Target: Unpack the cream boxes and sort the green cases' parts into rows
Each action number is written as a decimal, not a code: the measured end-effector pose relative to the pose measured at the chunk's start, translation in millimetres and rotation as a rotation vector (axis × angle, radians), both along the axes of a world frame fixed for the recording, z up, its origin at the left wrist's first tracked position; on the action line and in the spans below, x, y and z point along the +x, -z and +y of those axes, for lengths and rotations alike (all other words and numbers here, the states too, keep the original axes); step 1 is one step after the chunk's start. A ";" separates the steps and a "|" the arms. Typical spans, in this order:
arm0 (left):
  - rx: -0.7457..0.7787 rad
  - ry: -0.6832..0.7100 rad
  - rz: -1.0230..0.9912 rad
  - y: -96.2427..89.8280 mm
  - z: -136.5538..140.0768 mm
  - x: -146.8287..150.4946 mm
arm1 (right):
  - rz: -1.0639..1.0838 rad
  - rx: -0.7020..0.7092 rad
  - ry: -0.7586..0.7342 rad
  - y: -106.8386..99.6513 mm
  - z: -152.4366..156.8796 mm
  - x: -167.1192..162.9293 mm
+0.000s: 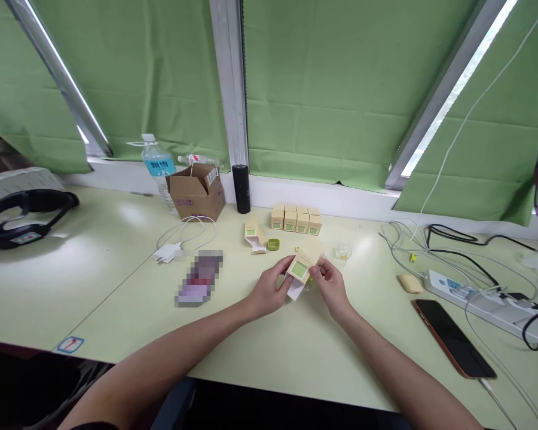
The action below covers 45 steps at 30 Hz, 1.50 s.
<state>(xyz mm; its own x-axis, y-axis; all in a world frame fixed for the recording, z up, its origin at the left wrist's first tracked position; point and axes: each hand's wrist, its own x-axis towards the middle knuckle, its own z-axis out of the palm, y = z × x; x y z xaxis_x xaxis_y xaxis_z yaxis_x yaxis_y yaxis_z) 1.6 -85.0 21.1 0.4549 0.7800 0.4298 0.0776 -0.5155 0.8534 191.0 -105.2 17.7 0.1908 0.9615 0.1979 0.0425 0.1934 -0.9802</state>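
Over the middle of the table, a small cream cardboard box [308, 255] with a green square on its face is held tilted, its white flap hanging open at the lower end. My left hand [269, 291] closes on the box's left side. At the right edge, the fingers of my right hand [332, 289] pinch the box; something clear and yellowish shows under them, too small to make out. Beyond my hands lie another opened cream box [253, 234], a small green case [273, 244] and a clear plastic piece [342, 252].
Several closed cream boxes [296, 220] stand in a row near the wall. Behind to the left are a brown carton [196, 194], a water bottle [159, 170] and a black cylinder [241, 189]. A charger [167, 252], phone [455, 337], power strip [484, 303] and cables flank my arms.
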 end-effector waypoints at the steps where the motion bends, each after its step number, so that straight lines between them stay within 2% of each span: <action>1: -0.010 -0.006 -0.006 0.3 0.5 0.8 | -0.008 0.006 0.007 0.1 0.2 0.0; 6: -0.057 -0.026 -0.024 1.7 2.6 1.7 | -0.039 0.018 0.019 2.6 1.0 -0.3; 14: -0.197 0.036 0.003 -4.7 -3.8 2.6 | -0.072 -0.014 0.051 6.0 2.9 3.0; 20: -0.195 0.125 -0.174 0.6 1.9 1.5 | -0.072 0.012 0.084 2.0 2.6 4.8; 26: -0.265 0.121 -0.287 6.4 6.8 5.2 | 0.060 0.015 0.011 -6.3 -2.3 1.1; 32: -0.329 0.070 -0.291 2.6 6.4 5.8 | 0.022 0.034 0.004 -4.1 -1.4 2.4; 38: -0.319 0.080 -0.244 2.3 4.2 4.7 | 0.008 -0.078 -0.021 7.3 -2.0 0.6; 45: -0.293 0.093 -0.152 -3.3 -2.0 1.9 | 0.076 -0.048 -0.044 1.8 -7.9 -2.7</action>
